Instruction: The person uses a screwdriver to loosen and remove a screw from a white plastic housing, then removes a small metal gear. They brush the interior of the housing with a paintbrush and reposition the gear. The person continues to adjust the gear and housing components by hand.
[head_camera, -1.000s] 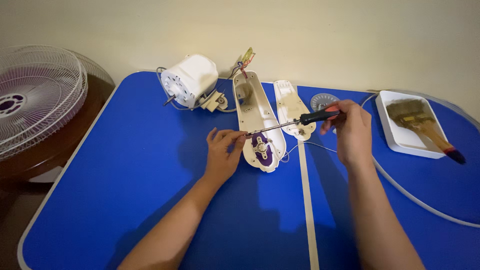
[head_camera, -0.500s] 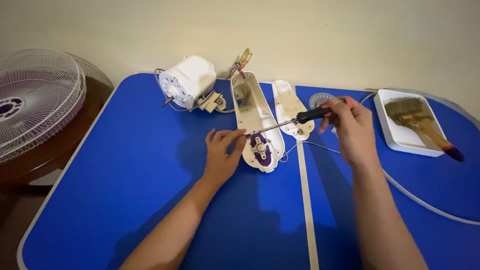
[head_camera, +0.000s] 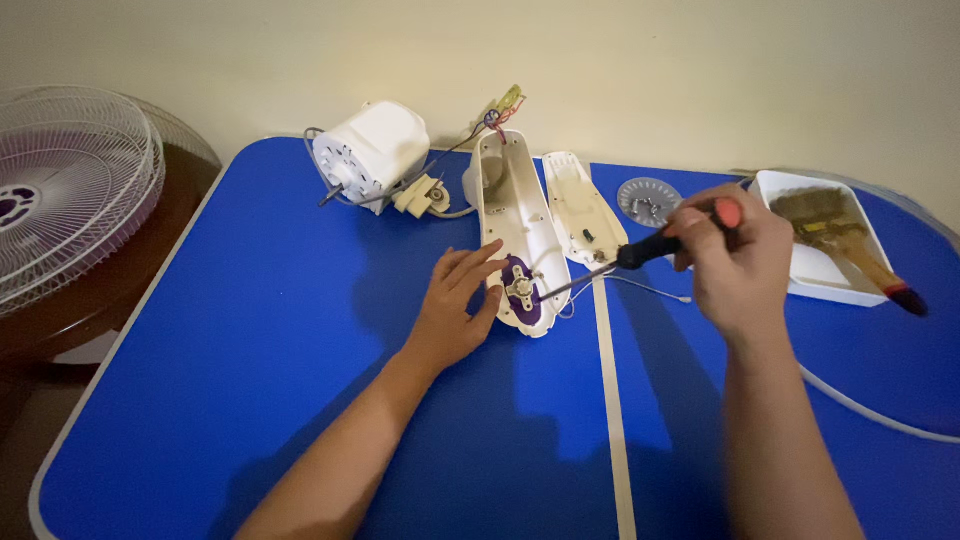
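- Blue tabletop (head_camera: 250, 330), far edge at the wall: my left hand (head_camera: 455, 305) lies flat and spread, fingertips touching the near end of the long white plastic housing (head_camera: 515, 225), while my right hand (head_camera: 730, 255) is closed around the black-and-orange handle of the screwdriver (head_camera: 640, 255).
- Its shaft slants down to the purple switch plate (head_camera: 520, 285) set into the housing's near end, where the tip meets a small metal fitting.
- Risk, as I judge it: my left fingertips sit just beside the tip, so a slip off the screw head could jab them or gouge the purple plate.
- Risk, too: the housing is only steadied, not clamped, and a hard push could skate it across the smooth tabletop toward the pale centre seam (head_camera: 610, 400).
- The angled shaft may also cam out and round the screw head.
- Loose wires run from the housing's far end to the white motor (head_camera: 370, 155) near the far edge; a tug on the housing could strain them.
- The housing itself lies open side up, narrow and tapered, off-white, with its matching cover (head_camera: 580, 205) just beside it to the right.
- Toward the far right corner, a white tray (head_camera: 800, 265) holds a paintbrush (head_camera: 850, 250); a round grey disc (head_camera: 648, 200) lies between tray and cover.
- Off the left edge, a fan grille (head_camera: 70, 195) rests on a brown stand.
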